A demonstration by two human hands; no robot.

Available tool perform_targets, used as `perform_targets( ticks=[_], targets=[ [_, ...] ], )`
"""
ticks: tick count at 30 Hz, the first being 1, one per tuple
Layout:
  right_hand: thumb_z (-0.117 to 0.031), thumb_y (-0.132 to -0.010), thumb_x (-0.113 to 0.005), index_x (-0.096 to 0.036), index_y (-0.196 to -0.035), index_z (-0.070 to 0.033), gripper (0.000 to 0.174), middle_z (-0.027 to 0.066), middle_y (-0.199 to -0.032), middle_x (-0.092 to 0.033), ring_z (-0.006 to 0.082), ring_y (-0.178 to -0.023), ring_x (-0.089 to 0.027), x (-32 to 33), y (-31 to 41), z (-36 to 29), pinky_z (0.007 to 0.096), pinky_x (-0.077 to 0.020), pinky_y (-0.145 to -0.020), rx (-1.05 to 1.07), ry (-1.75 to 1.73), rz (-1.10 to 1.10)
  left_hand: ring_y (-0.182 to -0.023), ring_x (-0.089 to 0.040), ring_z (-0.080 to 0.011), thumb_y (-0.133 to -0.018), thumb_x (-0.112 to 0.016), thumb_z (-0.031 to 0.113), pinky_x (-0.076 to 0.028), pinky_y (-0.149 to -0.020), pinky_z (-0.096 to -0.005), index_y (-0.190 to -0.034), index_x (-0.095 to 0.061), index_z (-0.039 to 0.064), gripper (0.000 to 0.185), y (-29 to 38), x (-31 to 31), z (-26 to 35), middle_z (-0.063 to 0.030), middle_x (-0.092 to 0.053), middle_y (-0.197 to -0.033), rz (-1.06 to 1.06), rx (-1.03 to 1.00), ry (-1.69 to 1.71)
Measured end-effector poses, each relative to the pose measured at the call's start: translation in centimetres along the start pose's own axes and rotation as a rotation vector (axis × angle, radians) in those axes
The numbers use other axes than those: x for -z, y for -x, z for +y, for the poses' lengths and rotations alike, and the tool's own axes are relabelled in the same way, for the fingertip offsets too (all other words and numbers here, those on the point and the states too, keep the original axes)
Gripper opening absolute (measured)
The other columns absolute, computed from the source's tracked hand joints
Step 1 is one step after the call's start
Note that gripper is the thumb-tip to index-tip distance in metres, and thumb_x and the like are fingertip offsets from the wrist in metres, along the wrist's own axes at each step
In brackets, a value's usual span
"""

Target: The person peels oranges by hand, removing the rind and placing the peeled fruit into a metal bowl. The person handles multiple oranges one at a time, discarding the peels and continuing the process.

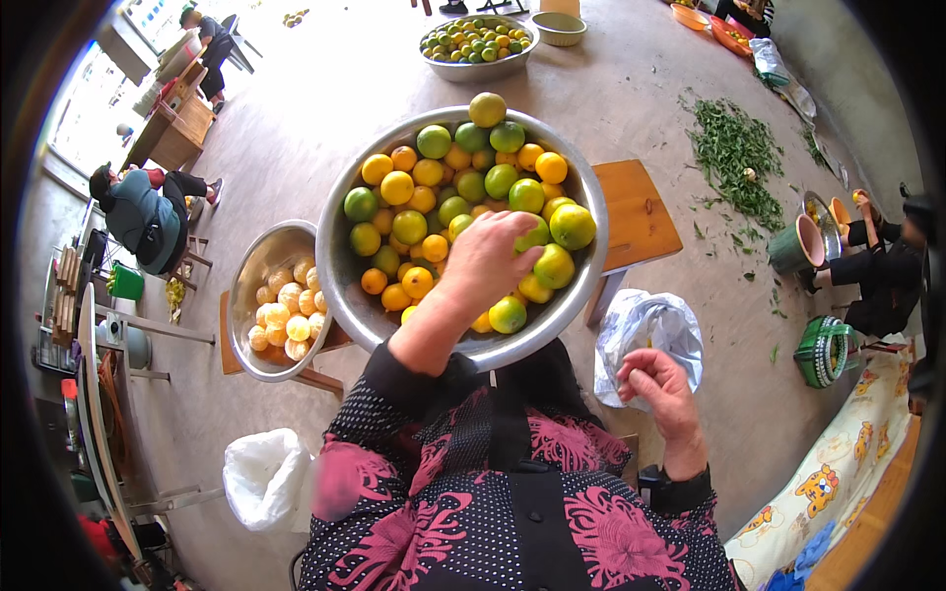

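Observation:
A large metal basin (344, 295) full of green, yellow and orange citrus fruits stands before me. My left hand (488, 251) reaches over the fruit, its fingers curled at a green citrus fruit (533, 235); whether it grips the fruit I cannot tell. My right hand (658, 388) is over a silvery plastic bag (665, 318) right of the basin, fingers bent, with no fruit visible in it. To the left, a smaller metal bowl (244, 310) holds peeled citrus fruits (284, 310). Wooden stool tops (635, 214) show beside the large basin.
A white bag-lined bin (266, 476) stands at lower left. Another basin of citrus (480, 70) and a pale green basin (559, 29) lie ahead. Leaves (739, 159) cover floor at right. People sit at left and right; a green basket (820, 351) is near the right one.

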State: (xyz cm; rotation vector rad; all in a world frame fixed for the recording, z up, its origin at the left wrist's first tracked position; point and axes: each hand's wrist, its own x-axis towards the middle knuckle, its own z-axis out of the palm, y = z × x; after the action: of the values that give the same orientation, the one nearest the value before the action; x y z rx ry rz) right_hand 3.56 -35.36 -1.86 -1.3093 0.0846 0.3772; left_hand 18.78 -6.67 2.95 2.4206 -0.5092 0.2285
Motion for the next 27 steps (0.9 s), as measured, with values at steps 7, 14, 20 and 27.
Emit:
perform_targets(
  ticks=[7,14,20,27],
  targets=[
    [-0.008,-0.097,-0.061,-0.06,-0.118,0.0,0.023,0.007,-0.101,-0.068,0.0117,-0.085,-0.065,-0.5,2.1,0.6,0.0262,-0.0547,-0.077,-0.051,-0.001,-0.011,-0.112,-0.059,-0.0312,-0.08,-0.071,0.051,-0.042,-0.097,-0.0441,-0.118,-0.064,0.007,0.058,-6.1,-5.3,2.5,-0.0148,-0.068,-0.108,-0.199,0.141,-0.33],
    [-0.009,-0.097,-0.062,-0.059,-0.119,0.0,0.024,0.0061,-0.101,-0.067,0.01,-0.086,-0.065,-0.2,2.5,0.3,0.0244,-0.0546,-0.077,-0.06,0.004,0.013,-0.107,-0.058,-0.0319,-0.073,-0.074,0.048,-0.04,-0.092,-0.043,-0.105,-0.067,0.007,0.052,-7.2,-6.7,2.1,-0.0157,-0.069,-0.103,-0.283,0.186,-0.285],
    [-0.01,-0.098,-0.061,-0.056,-0.123,-0.001,0.027,0.0063,-0.101,-0.066,0.0114,-0.085,-0.065,-0.9,1.7,-0.3,0.0256,-0.0543,-0.077,-0.042,0.017,-0.039,-0.113,-0.057,-0.0328,-0.065,-0.082,0.04,-0.044,-0.1,-0.0428,-0.127,-0.06,0.006,0.074,-4.5,-4.3,2.3,-0.0173,-0.066,-0.111,-0.059,0.108,0.009],
    [-0.021,-0.097,-0.065,-0.043,-0.138,-0.004,0.05,0.0084,-0.111,-0.062,0.0138,-0.093,-0.064,-4.1,-0.9,-3.6,0.0258,-0.0522,-0.082,0.011,-0.021,-0.242,-0.116,-0.061,-0.0244,-0.057,-0.093,0.01,-0.042,-0.105,-0.0397,-0.152,-0.029,0.006,0.114,6.3,2.0,4.4,-0.0148,-0.064,-0.12,0.18,-0.14,0.47]
  ],
)
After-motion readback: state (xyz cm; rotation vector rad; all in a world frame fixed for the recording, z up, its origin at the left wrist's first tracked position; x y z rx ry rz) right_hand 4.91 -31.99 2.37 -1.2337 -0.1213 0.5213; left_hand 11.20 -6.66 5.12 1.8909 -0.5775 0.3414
